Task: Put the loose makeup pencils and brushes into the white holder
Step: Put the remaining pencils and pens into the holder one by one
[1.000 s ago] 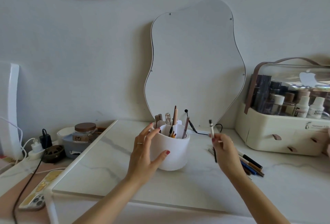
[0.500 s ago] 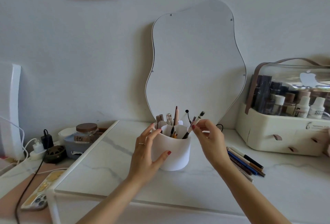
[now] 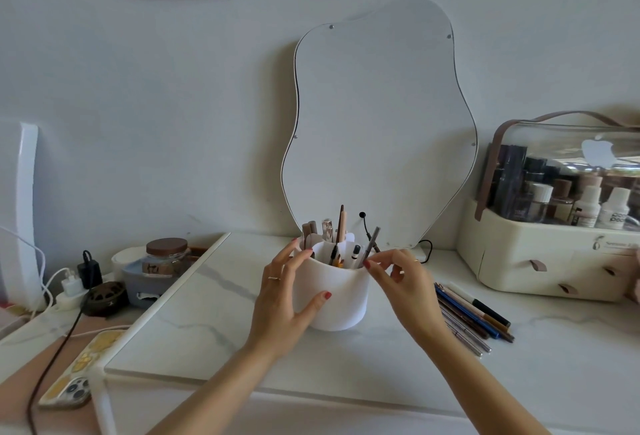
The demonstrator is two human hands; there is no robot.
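The white holder [image 3: 334, 299] stands mid-table on a marble board, with several pencils and brushes upright in it. My left hand [image 3: 282, 299] is wrapped around its left side, thumb on the front wall. My right hand [image 3: 405, 284] hovers at the holder's right rim, its fingertips apart and beside a grey pencil [image 3: 372, 244] that leans out of the holder. A white pencil with a black tip [image 3: 355, 253] stands inside, free of my fingers. Several loose pencils and brushes [image 3: 467, 313] lie in a bunch on the table, right of my right hand.
A wavy mirror [image 3: 381, 123] leans on the wall behind the holder. A cream cosmetics case [image 3: 554, 261] with bottles stands at the right. On the left are a jar [image 3: 166, 256], chargers with cables [image 3: 74, 284] and a phone [image 3: 71, 391].
My right hand carried the white black-tipped pencil from the right over to the holder, set it inside and let it go. My left hand stayed on the holder.
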